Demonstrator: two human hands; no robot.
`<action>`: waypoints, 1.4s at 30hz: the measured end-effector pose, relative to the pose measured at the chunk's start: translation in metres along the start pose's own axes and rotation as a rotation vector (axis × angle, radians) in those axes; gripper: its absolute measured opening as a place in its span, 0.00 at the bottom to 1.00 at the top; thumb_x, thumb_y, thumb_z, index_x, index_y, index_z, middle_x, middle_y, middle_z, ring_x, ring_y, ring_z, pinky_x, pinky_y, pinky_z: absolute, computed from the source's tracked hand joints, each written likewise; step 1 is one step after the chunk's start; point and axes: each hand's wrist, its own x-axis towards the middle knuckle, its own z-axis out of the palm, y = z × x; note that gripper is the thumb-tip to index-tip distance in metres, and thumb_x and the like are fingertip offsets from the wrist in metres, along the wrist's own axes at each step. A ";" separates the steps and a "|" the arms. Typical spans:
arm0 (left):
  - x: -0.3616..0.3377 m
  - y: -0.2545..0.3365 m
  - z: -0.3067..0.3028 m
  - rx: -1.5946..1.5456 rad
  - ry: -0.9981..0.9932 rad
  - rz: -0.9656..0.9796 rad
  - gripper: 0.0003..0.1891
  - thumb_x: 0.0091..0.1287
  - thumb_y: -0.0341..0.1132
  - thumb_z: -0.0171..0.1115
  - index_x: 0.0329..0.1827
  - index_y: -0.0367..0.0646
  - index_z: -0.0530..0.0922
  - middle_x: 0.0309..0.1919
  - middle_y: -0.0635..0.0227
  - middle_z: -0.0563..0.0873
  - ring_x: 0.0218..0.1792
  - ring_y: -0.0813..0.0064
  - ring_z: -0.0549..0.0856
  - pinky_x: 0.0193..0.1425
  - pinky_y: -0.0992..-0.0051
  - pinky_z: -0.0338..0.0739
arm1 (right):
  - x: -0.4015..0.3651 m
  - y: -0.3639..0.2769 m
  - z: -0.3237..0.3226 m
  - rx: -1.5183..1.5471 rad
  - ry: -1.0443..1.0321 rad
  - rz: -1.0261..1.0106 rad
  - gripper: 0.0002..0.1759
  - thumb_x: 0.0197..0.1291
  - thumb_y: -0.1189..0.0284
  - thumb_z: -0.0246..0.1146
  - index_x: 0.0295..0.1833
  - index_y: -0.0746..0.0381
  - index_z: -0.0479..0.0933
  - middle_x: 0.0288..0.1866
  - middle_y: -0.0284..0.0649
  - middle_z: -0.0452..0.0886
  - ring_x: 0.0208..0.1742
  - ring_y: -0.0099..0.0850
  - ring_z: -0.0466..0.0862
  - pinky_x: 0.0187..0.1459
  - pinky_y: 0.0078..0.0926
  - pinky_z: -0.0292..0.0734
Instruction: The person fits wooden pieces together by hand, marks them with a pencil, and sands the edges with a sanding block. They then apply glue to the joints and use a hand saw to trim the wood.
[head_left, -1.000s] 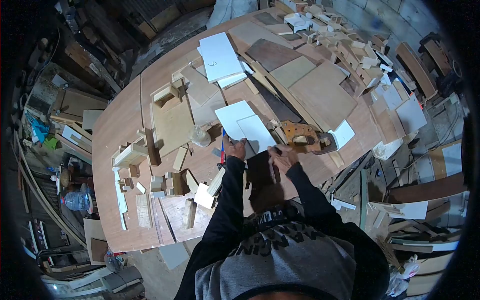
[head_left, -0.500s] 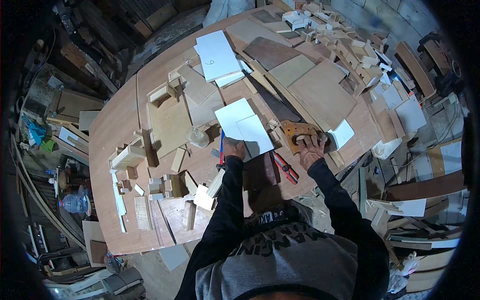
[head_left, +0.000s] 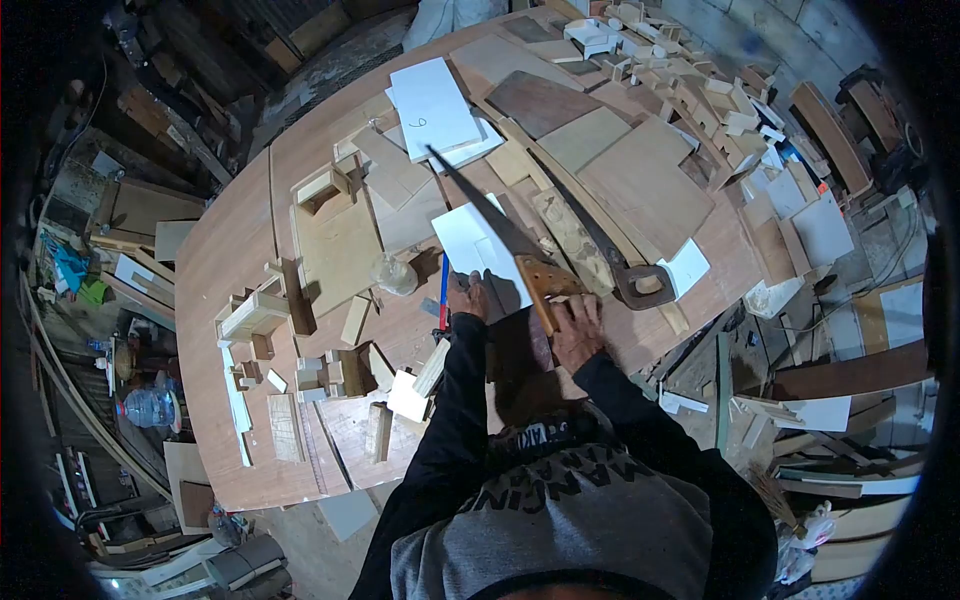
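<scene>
My right hand (head_left: pixel 577 332) is closed around the wooden handle (head_left: pixel 545 285) of a handsaw. Its dark blade (head_left: pixel 485 205) is raised and slants up and to the left across the white board (head_left: pixel 462 232). Close to the board's near left edge, my left hand (head_left: pixel 468 297) is curled against it, with some fingers hidden. Beside that hand lies a narrow blue and red tool (head_left: pixel 444 290). A second handsaw with a dark brown handle (head_left: pixel 642 285) rests on the table to the right of my right hand.
More white boards (head_left: pixel 432 105) lie farther up the wooden table (head_left: pixel 225 240). Small wooden box pieces (head_left: pixel 255 312) and a clear plastic bag (head_left: pixel 395 273) are on the left. Wood offcuts (head_left: pixel 725 110) pile up at the far right, with brown panels (head_left: pixel 645 185) nearer.
My right hand has lifted the handsaw from the table and moved it left, swinging the blade over the white board. The other saw is now uncovered. My left hand stays almost in place.
</scene>
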 end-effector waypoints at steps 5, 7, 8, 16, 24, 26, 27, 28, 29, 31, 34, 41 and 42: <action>0.000 0.004 0.001 -0.081 0.013 -0.002 0.23 0.63 0.35 0.57 0.58 0.30 0.65 0.52 0.52 0.76 0.51 0.63 0.77 0.57 0.70 0.67 | 0.001 -0.018 0.012 -0.011 -0.127 -0.001 0.23 0.42 0.70 0.63 0.48 0.60 0.71 0.48 0.48 0.66 0.56 0.49 0.62 0.60 0.60 0.51; -0.005 0.017 0.004 -0.118 0.048 0.076 0.25 0.62 0.36 0.59 0.58 0.30 0.65 0.52 0.53 0.76 0.50 0.63 0.77 0.57 0.71 0.68 | -0.002 -0.016 0.020 -0.008 -0.151 0.009 0.25 0.44 0.70 0.62 0.52 0.59 0.70 0.51 0.47 0.66 0.60 0.49 0.61 0.63 0.63 0.44; -0.012 0.029 0.006 -0.105 0.085 0.120 0.25 0.61 0.37 0.61 0.55 0.30 0.66 0.47 0.56 0.78 0.47 0.67 0.77 0.53 0.71 0.69 | 0.000 -0.016 0.019 0.008 -0.207 -0.001 0.25 0.44 0.70 0.61 0.53 0.58 0.70 0.52 0.47 0.66 0.60 0.49 0.61 0.63 0.63 0.43; -0.012 0.038 0.012 0.281 0.190 0.204 0.39 0.48 0.34 0.70 0.60 0.30 0.58 0.52 0.51 0.71 0.53 0.62 0.73 0.60 0.70 0.65 | 0.000 -0.002 -0.020 0.197 -0.234 -0.043 0.28 0.44 0.67 0.60 0.55 0.61 0.68 0.55 0.47 0.67 0.60 0.49 0.63 0.63 0.55 0.52; -0.008 0.021 0.016 0.075 0.061 0.110 0.43 0.47 0.32 0.69 0.63 0.28 0.51 0.56 0.48 0.67 0.58 0.60 0.69 0.64 0.69 0.61 | -0.013 0.086 -0.028 -0.391 0.135 0.208 0.26 0.45 0.67 0.59 0.54 0.59 0.69 0.52 0.46 0.67 0.57 0.49 0.65 0.61 0.52 0.56; -0.003 0.001 0.017 0.005 0.025 0.087 0.47 0.46 0.32 0.68 0.65 0.27 0.47 0.59 0.45 0.63 0.60 0.56 0.67 0.67 0.69 0.58 | -0.007 0.083 -0.025 -0.379 0.071 0.194 0.27 0.45 0.68 0.59 0.55 0.58 0.68 0.53 0.45 0.67 0.58 0.49 0.64 0.62 0.52 0.55; -0.003 -0.004 0.018 0.037 0.050 0.126 0.42 0.48 0.28 0.66 0.62 0.29 0.49 0.56 0.49 0.66 0.57 0.62 0.70 0.63 0.70 0.63 | -0.003 0.082 -0.024 -0.368 0.008 0.178 0.28 0.44 0.69 0.59 0.56 0.57 0.68 0.55 0.44 0.67 0.60 0.48 0.64 0.63 0.51 0.54; 0.000 -0.012 0.019 0.067 0.077 0.168 0.37 0.50 0.24 0.64 0.60 0.31 0.51 0.53 0.53 0.69 0.54 0.68 0.73 0.59 0.72 0.68 | 0.001 0.087 -0.015 -0.366 0.009 0.181 0.28 0.44 0.69 0.59 0.56 0.57 0.68 0.55 0.44 0.67 0.60 0.48 0.64 0.63 0.51 0.54; 0.004 -0.020 0.017 0.071 0.076 0.170 0.37 0.50 0.24 0.64 0.60 0.31 0.51 0.53 0.53 0.69 0.54 0.68 0.73 0.59 0.72 0.68 | 0.005 0.093 0.000 -0.317 -0.037 0.109 0.32 0.43 0.70 0.60 0.59 0.56 0.66 0.57 0.44 0.67 0.62 0.47 0.62 0.65 0.50 0.51; 0.010 -0.033 0.015 0.005 0.047 0.101 0.43 0.48 0.32 0.67 0.63 0.26 0.50 0.58 0.46 0.64 0.60 0.57 0.66 0.66 0.69 0.58 | 0.026 0.085 -0.004 -0.266 -0.081 0.038 0.35 0.41 0.72 0.61 0.62 0.55 0.64 0.60 0.43 0.66 0.64 0.47 0.61 0.67 0.50 0.48; -0.002 -0.003 0.009 0.149 0.059 0.081 0.44 0.47 0.35 0.68 0.63 0.23 0.52 0.59 0.42 0.63 0.62 0.52 0.64 0.69 0.68 0.54 | 0.067 0.062 -0.024 -0.334 -0.639 -0.115 0.52 0.34 0.74 0.63 0.71 0.51 0.50 0.70 0.39 0.58 0.73 0.43 0.49 0.70 0.53 0.35; -0.021 0.040 -0.003 0.344 0.037 0.056 0.42 0.47 0.37 0.68 0.62 0.28 0.56 0.57 0.42 0.66 0.59 0.49 0.67 0.64 0.63 0.60 | 0.101 0.061 -0.018 -0.340 -0.827 -0.182 0.58 0.34 0.73 0.62 0.73 0.44 0.39 0.72 0.35 0.54 0.75 0.42 0.41 0.64 0.69 0.29; -0.020 0.035 -0.003 0.344 0.040 0.052 0.42 0.47 0.37 0.68 0.62 0.28 0.56 0.57 0.42 0.66 0.59 0.49 0.67 0.64 0.63 0.60 | 0.102 0.059 -0.021 -0.339 -0.830 -0.185 0.58 0.34 0.73 0.62 0.73 0.44 0.39 0.72 0.35 0.54 0.75 0.42 0.41 0.64 0.69 0.29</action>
